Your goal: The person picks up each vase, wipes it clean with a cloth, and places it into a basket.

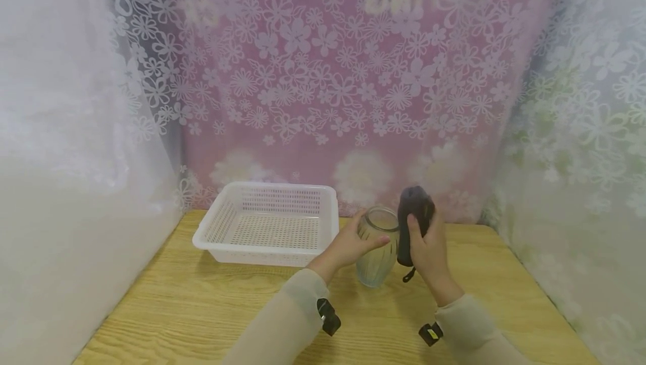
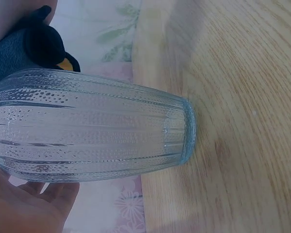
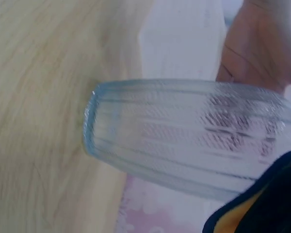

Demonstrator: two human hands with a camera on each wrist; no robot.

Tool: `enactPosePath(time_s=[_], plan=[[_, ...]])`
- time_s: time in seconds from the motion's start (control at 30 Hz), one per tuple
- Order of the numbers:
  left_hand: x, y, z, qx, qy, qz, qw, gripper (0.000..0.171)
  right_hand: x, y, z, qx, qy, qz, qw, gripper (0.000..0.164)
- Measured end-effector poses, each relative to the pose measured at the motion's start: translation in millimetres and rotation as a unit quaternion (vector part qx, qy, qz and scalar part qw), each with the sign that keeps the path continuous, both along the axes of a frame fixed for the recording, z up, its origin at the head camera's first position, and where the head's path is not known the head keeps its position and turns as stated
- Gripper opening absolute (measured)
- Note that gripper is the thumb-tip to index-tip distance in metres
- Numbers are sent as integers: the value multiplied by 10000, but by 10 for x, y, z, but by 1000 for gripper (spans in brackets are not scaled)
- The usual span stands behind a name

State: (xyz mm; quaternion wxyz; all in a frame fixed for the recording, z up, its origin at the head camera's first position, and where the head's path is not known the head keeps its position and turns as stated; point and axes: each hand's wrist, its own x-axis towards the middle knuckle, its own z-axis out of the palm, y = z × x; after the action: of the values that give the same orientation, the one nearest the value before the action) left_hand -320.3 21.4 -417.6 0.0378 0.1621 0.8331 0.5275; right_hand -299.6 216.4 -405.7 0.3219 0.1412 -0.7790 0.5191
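Observation:
A clear ribbed glass vase (image 1: 375,267) stands roughly upright to the right of the basket, its open mouth upward. My left hand (image 1: 353,245) grips it near the top, thumb across the front and fingers around the far side. Whether its base touches the table cannot be told. Close beside the vase, my right hand (image 1: 430,253) holds a dark folded umbrella (image 1: 413,211) upright, with a small strap loop hanging below. In the left wrist view, the umbrella's round black end (image 2: 44,46) and an orange patch show beside the vase (image 2: 102,126). The right wrist view shows only part of it.
A white perforated plastic basket (image 1: 264,255) sits at the back left of the wooden table (image 1: 202,314). Flower-patterned curtains (image 1: 323,73) hang behind and at both sides. A small black device (image 1: 329,317) is on the left wrist, another (image 1: 430,333) on the right.

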Motion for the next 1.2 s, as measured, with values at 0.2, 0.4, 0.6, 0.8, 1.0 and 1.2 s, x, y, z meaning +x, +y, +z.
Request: enactPosePath(time_s=[0.2, 0.4, 0.6, 0.8, 1.0, 1.2], plan=[[-11, 29, -16, 88, 8, -28, 10000, 103, 8, -112, -55, -133, -100, 47, 9999, 68], [7, 36, 5, 80, -7, 6, 10000, 102, -15, -194, -80, -213, 246, 91, 9994, 68], [17, 44, 23, 39, -10, 41, 10000, 100, 108, -332, 31, -235, 760, 134, 9967, 57], [5, 28, 19, -25, -50, 94, 9999, 101, 205, -416, 110, -256, 839, 75, 9961, 51], [1, 12, 14, -22, -57, 73, 10000, 102, 197, -415, 88, -496, 554, 157, 9971, 50], [13, 8, 13, -45, -81, 60, 9999, 103, 169, -394, 41, -732, 236, 202, 9968, 47]])
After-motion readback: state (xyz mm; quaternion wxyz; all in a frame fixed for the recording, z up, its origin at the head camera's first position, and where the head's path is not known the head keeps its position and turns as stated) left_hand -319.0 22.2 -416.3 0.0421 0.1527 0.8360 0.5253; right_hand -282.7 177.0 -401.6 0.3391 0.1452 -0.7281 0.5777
